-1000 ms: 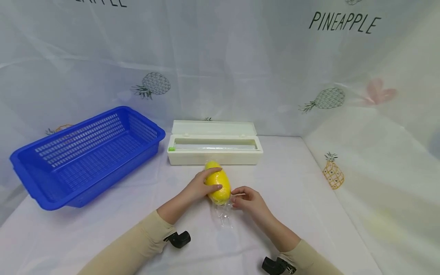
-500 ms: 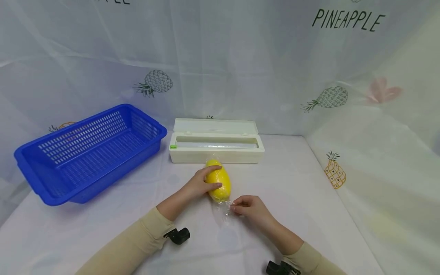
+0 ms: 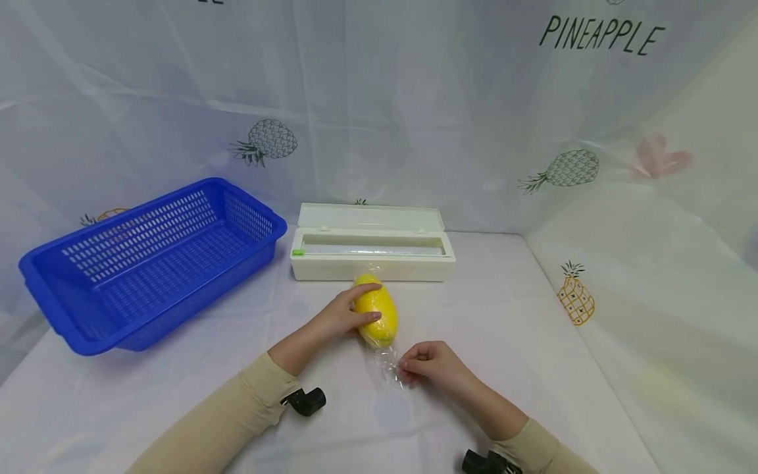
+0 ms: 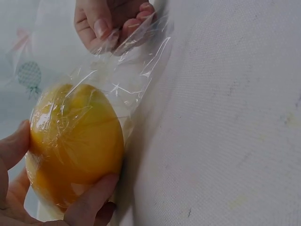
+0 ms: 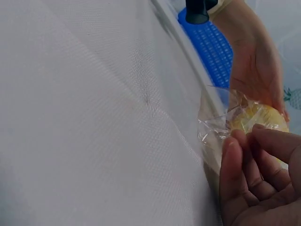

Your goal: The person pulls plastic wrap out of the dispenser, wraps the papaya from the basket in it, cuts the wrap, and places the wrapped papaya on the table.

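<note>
So the yellow fruit (image 3: 376, 315) (looks like a lemon or small mango, can't tell which) lies on the white tablecloth (image 3: 533, 342) about mid-table, just near of the cream wrap dispenser box (image 3: 372, 247). Its long axis runs near-to-far, tipped slightly left at the far end. The left hand (image 3: 339, 317) grips it from the left side, thumb over the far end and fingers curled across the top.

The bit that matters: the loose tail of plastic wrap (image 3: 387, 365) trails off the fruit's near end, straight toward the person, and the right hand (image 3: 431, 363) sits at the right of that tail, fingertips curled in and pinching the film. So the right hand is the one on the tail and the left hand is the one on the fruit, with the film stretched between them along the fruit's long axis.

What the views add: the head view barely shows the wrap at all. The left wrist view makes it obvious that the film is pulled snug over the fruit (image 4: 75, 146), then bunches up toward the right hand's fingers (image 4: 101, 26). The right wrist view shows the crinkled film (image 5: 221, 125) right at the fingertips, with the blue basket (image 5: 211, 47) behind; in the head view that basket (image 3: 148, 260) sits far left, well apart from the fruit.
</note>
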A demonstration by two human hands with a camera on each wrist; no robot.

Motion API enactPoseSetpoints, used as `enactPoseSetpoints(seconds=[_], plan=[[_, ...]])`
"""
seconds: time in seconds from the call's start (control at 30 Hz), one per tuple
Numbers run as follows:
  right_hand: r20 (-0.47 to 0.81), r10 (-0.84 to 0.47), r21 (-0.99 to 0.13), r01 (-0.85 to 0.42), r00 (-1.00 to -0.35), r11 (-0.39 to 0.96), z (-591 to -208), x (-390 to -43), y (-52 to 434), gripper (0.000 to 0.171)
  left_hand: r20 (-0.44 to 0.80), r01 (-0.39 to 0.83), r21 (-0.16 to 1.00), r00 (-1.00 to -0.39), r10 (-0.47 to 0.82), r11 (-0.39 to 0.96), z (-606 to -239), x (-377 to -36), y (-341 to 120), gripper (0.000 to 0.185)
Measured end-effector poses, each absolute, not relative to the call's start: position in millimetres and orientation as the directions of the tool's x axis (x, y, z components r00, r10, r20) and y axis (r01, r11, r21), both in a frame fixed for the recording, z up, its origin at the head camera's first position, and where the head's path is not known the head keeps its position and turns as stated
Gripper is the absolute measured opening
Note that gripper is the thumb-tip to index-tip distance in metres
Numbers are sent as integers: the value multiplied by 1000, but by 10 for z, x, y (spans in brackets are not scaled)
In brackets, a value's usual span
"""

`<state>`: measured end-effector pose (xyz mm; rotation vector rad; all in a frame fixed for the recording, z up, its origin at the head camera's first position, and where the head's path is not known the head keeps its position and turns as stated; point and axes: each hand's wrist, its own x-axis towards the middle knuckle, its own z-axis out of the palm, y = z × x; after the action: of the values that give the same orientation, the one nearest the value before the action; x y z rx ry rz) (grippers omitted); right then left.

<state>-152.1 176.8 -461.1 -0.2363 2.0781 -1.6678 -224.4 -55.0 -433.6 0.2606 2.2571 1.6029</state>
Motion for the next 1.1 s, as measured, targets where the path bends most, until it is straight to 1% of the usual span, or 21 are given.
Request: enactPoseSetpoints(seconds=[0.13, 0.3, 0.4, 0.57, 0.63, 0.73, 0.83, 1.1], plan=[[-241, -414, -958, 146, -878, 248, -4604, -1526, 1755, 17, -197, -80, 944, -916, 351, 319, -4332, -2239, -543, 57], [-223, -382, -949, 111, -897, 294, -4571, -1512, 1774, 17, -222, -115, 945, -912, 346, 305, -4327, -2230, -533, 57], [-229, -349, -930, 98, -909, 355, -4559, -1478, 1787, 18, -241, -141, 946, -908, 342, 293, -4326, -2233, -534, 57], [-191, -306, -861, 10, -933, 509, -4562, -1439, 1722, 23, -240, -145, 949, -908, 344, 281, -4334, -2263, -546, 57], [-170, -302, -834, -26, -938, 551, -4564, -1437, 1686, 21, -239, -147, 951, -909, 342, 273, -4334, -2271, -549, 57], [-175, -293, -817, -27, -940, 575, -4562, -1435, 1668, 15, -244, -158, 953, -906, 346, 260, -4329, -2273, -548, 58], [-179, -291, -822, -19, -940, 569, -4562, -1420, 1695, 12, -250, -163, 953, -900, 357, 255, -4322, -2268, -546, 59], [-131, -356, -896, -44, -925, 442, -4511, -1364, 1787, 12, -268, -195, 955, -892, 363, 225, -4334, -2292, -571, 58]])
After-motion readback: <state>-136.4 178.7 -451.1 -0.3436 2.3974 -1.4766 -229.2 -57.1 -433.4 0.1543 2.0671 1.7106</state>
